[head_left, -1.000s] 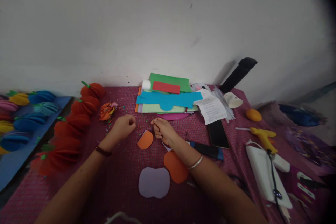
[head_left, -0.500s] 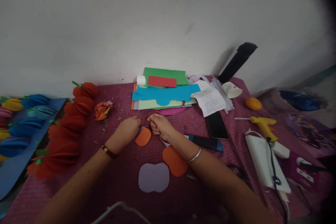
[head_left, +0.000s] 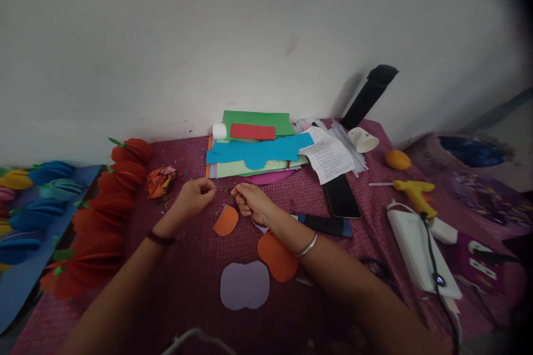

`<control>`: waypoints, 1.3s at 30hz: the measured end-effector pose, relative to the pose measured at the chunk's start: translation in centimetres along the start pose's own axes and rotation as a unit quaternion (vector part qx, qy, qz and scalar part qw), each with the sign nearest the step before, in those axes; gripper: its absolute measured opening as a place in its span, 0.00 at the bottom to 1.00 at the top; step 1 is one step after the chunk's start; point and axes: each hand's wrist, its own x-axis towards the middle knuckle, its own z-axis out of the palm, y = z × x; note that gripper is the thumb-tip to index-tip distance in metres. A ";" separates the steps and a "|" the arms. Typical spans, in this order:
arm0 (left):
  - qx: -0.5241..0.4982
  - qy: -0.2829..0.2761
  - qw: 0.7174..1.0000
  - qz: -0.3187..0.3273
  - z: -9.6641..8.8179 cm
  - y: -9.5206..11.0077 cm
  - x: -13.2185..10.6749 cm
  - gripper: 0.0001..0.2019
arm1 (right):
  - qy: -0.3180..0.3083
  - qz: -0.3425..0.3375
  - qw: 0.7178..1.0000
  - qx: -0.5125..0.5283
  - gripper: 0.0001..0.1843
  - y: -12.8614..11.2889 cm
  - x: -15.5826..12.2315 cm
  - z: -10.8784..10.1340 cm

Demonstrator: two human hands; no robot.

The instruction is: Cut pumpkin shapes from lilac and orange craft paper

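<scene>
My left hand (head_left: 195, 198) is raised above the cloth, thumb and fingers curled together in a pinch. Whatever it may hold is too small to make out. To its right, my right hand (head_left: 252, 204) has its fingers bent and thumb pressed to the forefinger; anything in it cannot be made out either. A gap separates the two hands. Between and just below them lies a small orange paper piece (head_left: 226, 221) with a pale edge. An orange paper cutout (head_left: 277, 257) lies partly under my right forearm. Nearer me is a lavender paper cutout (head_left: 245, 285).
Orange paper pumpkins (head_left: 104, 213) line the left side, beside crumpled paper scraps (head_left: 160, 182). Stacked coloured sheets (head_left: 258, 151) lie at the back. Rightward are a handwritten note (head_left: 328, 160), a phone (head_left: 342, 197), a box cutter (head_left: 325, 226), a yellow glue gun (head_left: 415, 195) and a white power strip (head_left: 422, 252).
My left hand has moved left, away from my right hand and off the small orange piece. My right hand keeps nearly the same place and pose. The view has shifted slightly.
</scene>
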 end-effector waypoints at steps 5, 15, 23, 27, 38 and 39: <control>-0.025 -0.022 0.998 0.056 2.1 4.8 0.6 0.07 | 0.007 0.028 0.997 0.072 0.21 -0.2 0.4 -0.6; -0.046 -0.177 0.976 0.115 0.4 5.3 0.6 0.11 | 0.028 -0.022 0.996 0.081 0.20 -0.2 0.3 -0.3; 0.001 -0.008 1.000 -0.003 0.8 -1.0 1.4 0.08 | -0.005 -0.018 0.996 0.089 0.27 -0.5 0.3 -0.7; 0.064 0.012 0.998 0.004 3.7 -1.0 1.4 0.07 | 0.001 -0.014 0.998 0.064 0.28 -0.3 0.3 -0.6; -0.047 0.129 0.988 -0.069 1.3 -3.0 1.9 0.11 | 0.003 -0.036 0.998 0.047 0.30 0.1 0.4 -0.6; -0.020 0.114 0.992 -0.059 1.2 -3.2 2.0 0.10 | 0.006 -0.036 0.998 0.044 0.30 0.0 0.4 -0.6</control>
